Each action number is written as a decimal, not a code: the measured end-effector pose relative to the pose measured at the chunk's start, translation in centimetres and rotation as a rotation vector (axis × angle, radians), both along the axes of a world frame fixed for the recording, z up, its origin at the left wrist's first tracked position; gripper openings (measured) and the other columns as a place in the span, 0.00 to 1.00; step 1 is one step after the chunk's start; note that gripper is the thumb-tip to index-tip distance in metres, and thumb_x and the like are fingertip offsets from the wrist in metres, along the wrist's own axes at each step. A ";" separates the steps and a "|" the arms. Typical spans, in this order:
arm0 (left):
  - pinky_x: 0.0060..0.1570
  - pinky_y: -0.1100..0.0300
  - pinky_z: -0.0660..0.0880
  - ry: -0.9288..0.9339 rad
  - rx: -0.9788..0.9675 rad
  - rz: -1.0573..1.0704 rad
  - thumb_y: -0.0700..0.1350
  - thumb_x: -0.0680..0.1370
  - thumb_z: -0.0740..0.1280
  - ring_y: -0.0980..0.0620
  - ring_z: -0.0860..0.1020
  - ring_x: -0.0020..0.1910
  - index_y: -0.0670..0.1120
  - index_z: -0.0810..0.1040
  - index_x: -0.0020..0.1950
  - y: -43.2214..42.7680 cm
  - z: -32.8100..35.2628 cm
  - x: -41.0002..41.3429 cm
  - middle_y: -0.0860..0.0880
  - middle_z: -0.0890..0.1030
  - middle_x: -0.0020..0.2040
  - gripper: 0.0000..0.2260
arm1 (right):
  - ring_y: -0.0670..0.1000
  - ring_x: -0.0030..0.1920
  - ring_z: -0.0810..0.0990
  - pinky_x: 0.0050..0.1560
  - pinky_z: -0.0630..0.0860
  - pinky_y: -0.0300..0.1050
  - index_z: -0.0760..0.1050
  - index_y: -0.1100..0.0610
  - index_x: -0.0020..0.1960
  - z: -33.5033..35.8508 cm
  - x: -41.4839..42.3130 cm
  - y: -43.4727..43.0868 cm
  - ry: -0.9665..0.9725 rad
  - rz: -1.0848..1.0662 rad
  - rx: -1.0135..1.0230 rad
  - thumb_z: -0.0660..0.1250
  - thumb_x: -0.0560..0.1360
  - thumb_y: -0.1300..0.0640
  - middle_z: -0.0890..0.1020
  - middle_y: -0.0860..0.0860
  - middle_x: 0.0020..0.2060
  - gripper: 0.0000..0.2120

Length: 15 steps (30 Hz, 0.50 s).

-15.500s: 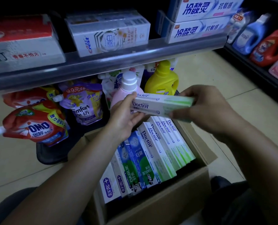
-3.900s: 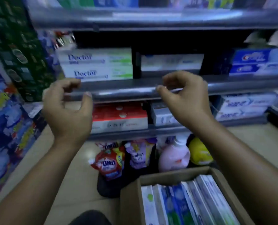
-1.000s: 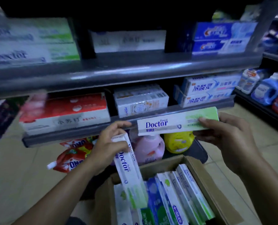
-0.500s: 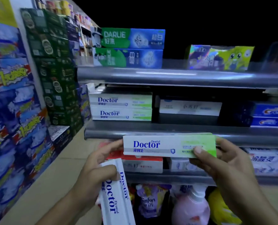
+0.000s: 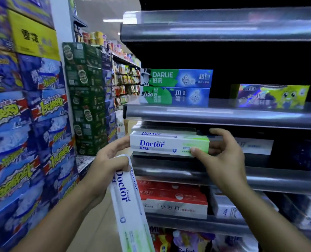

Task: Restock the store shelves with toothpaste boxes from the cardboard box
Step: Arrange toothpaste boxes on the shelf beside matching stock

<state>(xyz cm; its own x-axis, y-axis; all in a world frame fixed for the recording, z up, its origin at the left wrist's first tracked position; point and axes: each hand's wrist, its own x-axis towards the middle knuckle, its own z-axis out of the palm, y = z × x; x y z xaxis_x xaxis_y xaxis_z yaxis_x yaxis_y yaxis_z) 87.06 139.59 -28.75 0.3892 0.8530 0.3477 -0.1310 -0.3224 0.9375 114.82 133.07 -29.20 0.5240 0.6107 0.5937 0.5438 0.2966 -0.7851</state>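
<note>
My right hand point(image 5: 223, 160) pinches the green end of a white Doctor toothpaste box point(image 5: 162, 145), held level at the mouth of the middle shelf point(image 5: 169, 170), in front of the Doctor boxes stacked there. My left hand point(image 5: 107, 160) touches that box's left end with its fingertips while gripping a second Doctor box point(image 5: 127, 200), which hangs down toward the floor. The cardboard box is out of view.
Darlie boxes point(image 5: 176, 87) and a colourful kids' toothpaste box point(image 5: 271, 96) sit one shelf up. Red and white boxes point(image 5: 173, 199) fill the shelf below. Stacked blue drink cartons point(image 5: 23, 133) and green cartons point(image 5: 89, 99) stand close on the left.
Both hands have lifted the level Doctor box up from the shelf's front rail into the shelf opening. The view has tilted upward. The second box still hangs from my left hand.
</note>
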 end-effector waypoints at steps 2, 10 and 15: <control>0.35 0.61 0.78 0.011 -0.024 0.029 0.38 0.62 0.66 0.49 0.85 0.48 0.56 0.83 0.60 0.9 0.1 0.2 0.55 0.84 0.62 0.28 | 0.40 0.38 0.82 0.36 0.76 0.35 0.75 0.37 0.54 0.2 0.0 1.1 -0.043 -0.034 -0.020 0.83 0.66 0.49 0.83 0.43 0.38 0.23; 0.32 0.62 0.78 0.089 -0.143 0.094 0.38 0.60 0.68 0.52 0.87 0.41 0.52 0.85 0.53 3.7 -1.0 0.5 0.53 0.87 0.52 0.24 | 0.52 0.47 0.82 0.45 0.78 0.46 0.78 0.46 0.57 -0.9 -0.2 3.6 -0.222 -0.158 -0.302 0.79 0.68 0.43 0.84 0.46 0.46 0.20; 0.36 0.60 0.81 0.189 -0.115 0.041 0.40 0.60 0.67 0.51 0.87 0.44 0.65 0.85 0.53 4.2 -2.2 0.9 0.58 0.87 0.54 0.28 | 0.58 0.51 0.82 0.43 0.75 0.48 0.80 0.51 0.61 -1.7 -0.9 3.5 -0.408 -0.271 -0.350 0.71 0.75 0.42 0.85 0.53 0.50 0.19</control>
<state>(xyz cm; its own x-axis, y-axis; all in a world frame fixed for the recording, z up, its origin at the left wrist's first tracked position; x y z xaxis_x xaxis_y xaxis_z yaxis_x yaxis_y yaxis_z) 87.93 143.78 -30.90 0.4024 0.8992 0.1718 0.0614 -0.2137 0.9750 113.90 136.57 -30.91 0.4604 0.6831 0.5669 0.8418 -0.1332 -0.5232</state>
